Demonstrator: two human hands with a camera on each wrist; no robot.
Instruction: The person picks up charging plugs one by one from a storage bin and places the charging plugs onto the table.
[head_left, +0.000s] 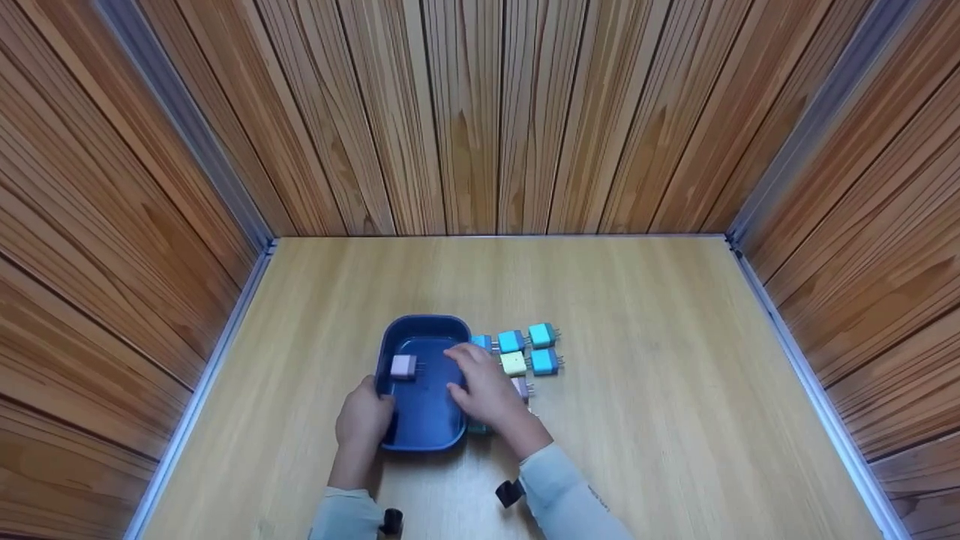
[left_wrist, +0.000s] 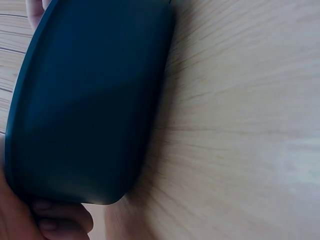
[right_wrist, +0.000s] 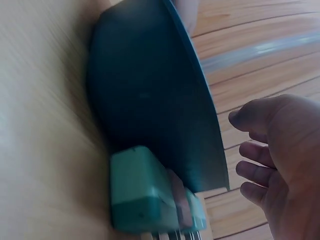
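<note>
A deep blue rectangular tray (head_left: 424, 433) is at the front middle of the table. My left hand (head_left: 364, 417) grips its left rim, with the thumb over the edge and fingers (left_wrist: 65, 215) curled under the rim in the left wrist view. Inside the tray lies a pale pink plug adapter (head_left: 403, 366) with prongs pointing right. Over the right rim hovers my right hand (head_left: 489, 390), its fingers loosely bent and holding nothing; the right wrist view shows a gap between this hand (right_wrist: 285, 155) and the tray wall (right_wrist: 150, 80).
Right of the tray, several plug adapters sit in rows, including a blue one (head_left: 545, 361), a turquoise one (head_left: 541, 334) and a yellow one (head_left: 514, 364). A green adapter (right_wrist: 140, 185) stands close by the tray wall. Wood-plank walls (head_left: 472, 120) enclose the table (head_left: 675, 375).
</note>
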